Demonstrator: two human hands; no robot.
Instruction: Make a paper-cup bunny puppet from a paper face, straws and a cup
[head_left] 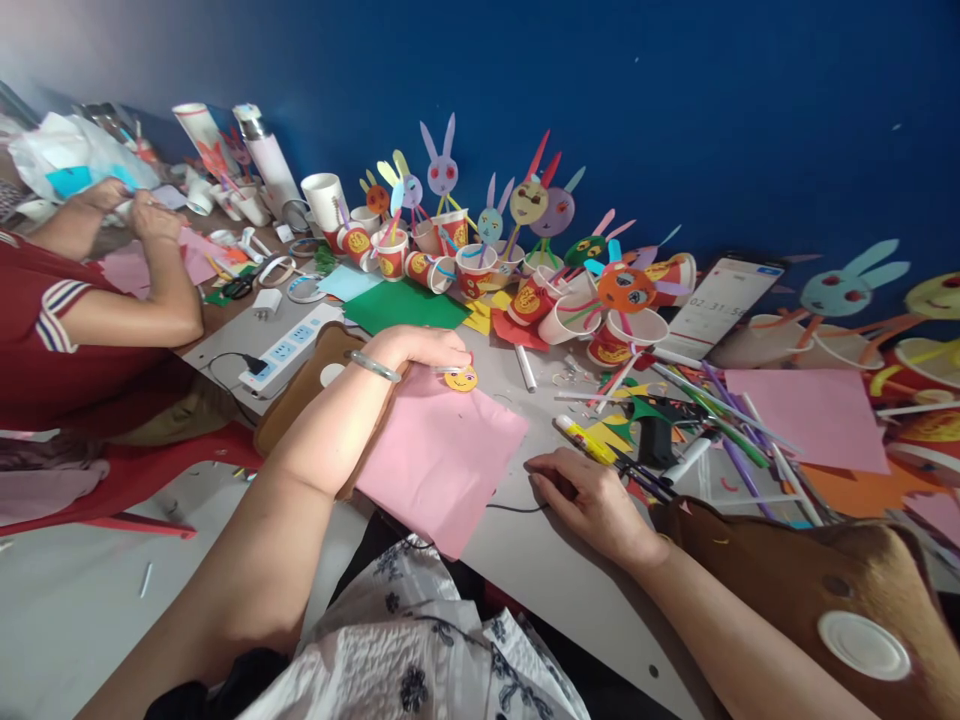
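My left hand (429, 348), with a bracelet at the wrist, is closed at the upper edge of a pink paper sheet (457, 450). Its fingertips pinch a small round yellow smiley face (460, 380), partly covered by the fingers. The pink sheet lies near the table's front edge and overhangs it. My right hand (589, 500) rests on the grey table right of the sheet, fingers loosely curled, thumb apart, holding nothing I can see. Just beyond it lie a yellow glue pen (583, 440) and scissors-like dark handles (645, 478).
Paper cups with rabbit-faced figures (442, 172) line the blue wall. A phone timer (724, 305) leans among them. Colored straws (739, 430) and scraps crowd the right. A brown plush cushion (795, 580) sits front right, a power strip (289, 350) left. Another person's hands (154, 215) work at far left.
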